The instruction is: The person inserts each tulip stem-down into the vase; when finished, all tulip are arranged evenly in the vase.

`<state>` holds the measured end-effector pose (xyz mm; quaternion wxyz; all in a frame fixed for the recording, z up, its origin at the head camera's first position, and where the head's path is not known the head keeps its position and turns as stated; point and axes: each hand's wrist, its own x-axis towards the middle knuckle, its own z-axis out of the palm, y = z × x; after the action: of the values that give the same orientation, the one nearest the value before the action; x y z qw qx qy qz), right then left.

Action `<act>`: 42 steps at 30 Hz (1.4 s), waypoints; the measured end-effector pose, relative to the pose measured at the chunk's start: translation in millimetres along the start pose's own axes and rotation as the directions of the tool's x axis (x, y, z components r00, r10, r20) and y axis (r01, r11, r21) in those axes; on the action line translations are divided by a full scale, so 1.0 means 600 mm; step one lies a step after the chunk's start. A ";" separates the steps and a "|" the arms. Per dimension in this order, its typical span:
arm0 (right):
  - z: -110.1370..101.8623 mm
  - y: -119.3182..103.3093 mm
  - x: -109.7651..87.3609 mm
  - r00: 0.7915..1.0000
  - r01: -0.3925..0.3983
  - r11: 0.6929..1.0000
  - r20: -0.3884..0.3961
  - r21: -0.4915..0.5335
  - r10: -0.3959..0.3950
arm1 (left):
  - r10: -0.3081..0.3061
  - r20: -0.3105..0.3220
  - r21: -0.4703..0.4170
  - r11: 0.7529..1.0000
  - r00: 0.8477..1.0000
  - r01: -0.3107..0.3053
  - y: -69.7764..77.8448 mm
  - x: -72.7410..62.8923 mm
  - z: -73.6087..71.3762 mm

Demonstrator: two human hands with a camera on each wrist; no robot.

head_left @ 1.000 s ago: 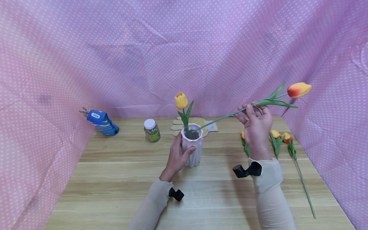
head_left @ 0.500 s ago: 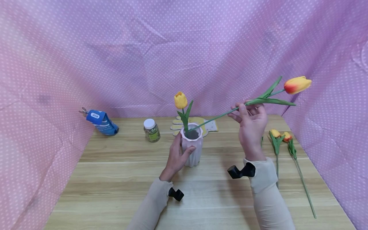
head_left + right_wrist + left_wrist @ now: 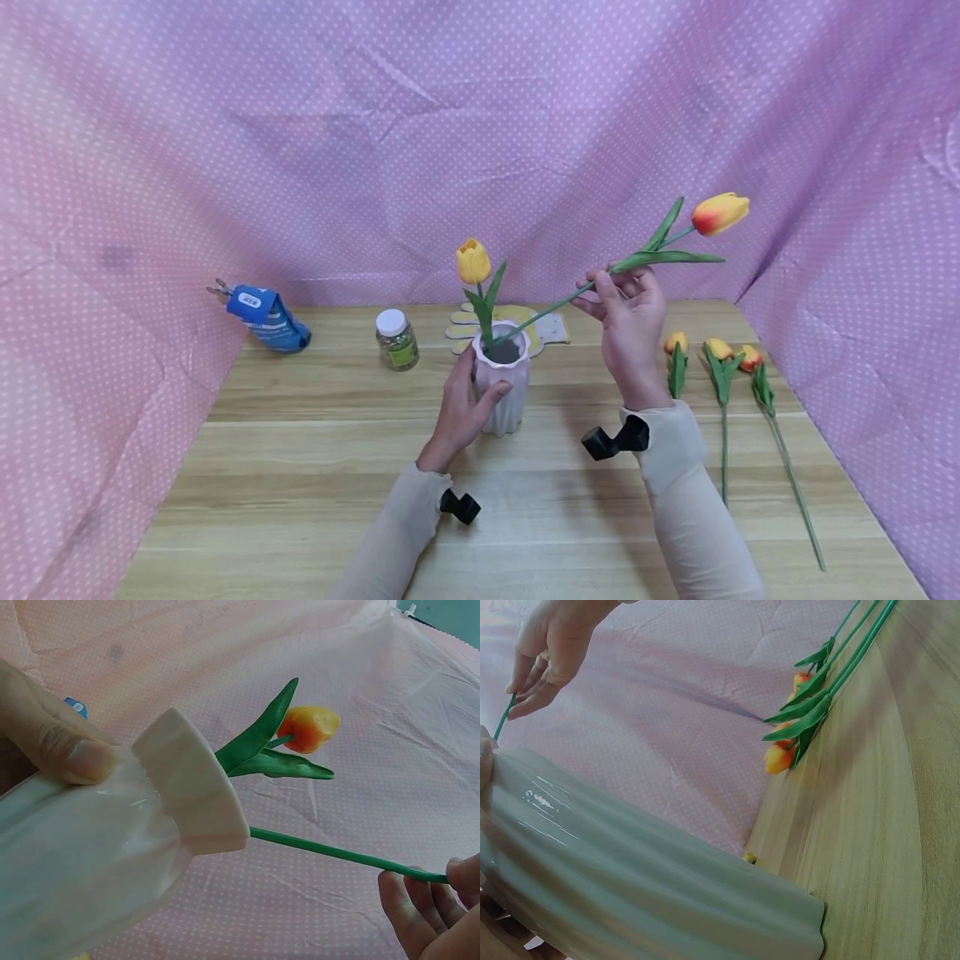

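Note:
A white fluted vase (image 3: 502, 400) stands upright on the table, its scalloped rim facing up. My left hand (image 3: 465, 408) grips its left side, the thumb across the front. One yellow tulip (image 3: 473, 262) stands in the vase with its leaves above the rim. My right hand (image 3: 630, 333) pinches the green stem of a yellow and red tulip (image 3: 720, 214) just below its leaves. That stem slants down to the left, and its lower end is inside the vase mouth. In the right wrist view the stem (image 3: 322, 849) passes in behind the rim.
Several tulips (image 3: 722, 367) lie on the table (image 3: 300, 500) at the right. A yellow and white glove (image 3: 551, 327) lies behind the vase. To the left are a white-capped jar (image 3: 397, 342) and a blue pouch (image 3: 270, 321). Pink dotted cloth (image 3: 480, 125) hangs behind.
My right hand has moved left toward the vase with the tulip, pushing the stem's end further into the mouth. The left hand and vase have stayed put.

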<state>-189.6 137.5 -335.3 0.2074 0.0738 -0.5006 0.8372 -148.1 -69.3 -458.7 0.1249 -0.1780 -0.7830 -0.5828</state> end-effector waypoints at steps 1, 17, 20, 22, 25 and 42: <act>0.001 0.001 0.001 1.000 -0.006 1.000 0.002 0.002 0.006 | 0.001 0.000 0.002 1.000 1.000 -0.001 0.000 0.000 0.000; 0.019 0.016 0.007 0.990 -0.100 0.988 0.088 -0.117 0.110 | -0.005 -0.001 0.005 1.000 1.000 0.005 0.003 0.001 -0.001; 0.023 0.016 0.007 0.987 -0.099 0.986 0.112 -0.136 0.115 | 0.001 -0.001 0.008 1.000 1.000 -0.001 0.004 0.000 -0.001; 0.026 0.017 0.007 0.984 -0.102 0.983 0.132 -0.155 0.122 | 0.004 -0.002 0.007 1.000 1.000 -0.004 0.004 0.000 -0.001; 0.030 0.019 0.006 0.975 -0.111 0.977 0.169 -0.182 0.143 | 0.003 -0.003 0.007 1.000 1.000 -0.003 0.005 0.001 -0.001; 0.045 0.042 0.005 0.922 -0.148 0.926 0.290 -0.347 0.256 | -0.012 -0.003 0.001 1.000 1.000 0.012 0.002 0.001 0.000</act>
<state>-205.4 104.6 -341.4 0.0413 0.1257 -0.6615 0.7382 -148.0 -68.9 -457.3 0.1227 -0.1725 -0.7842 -0.5833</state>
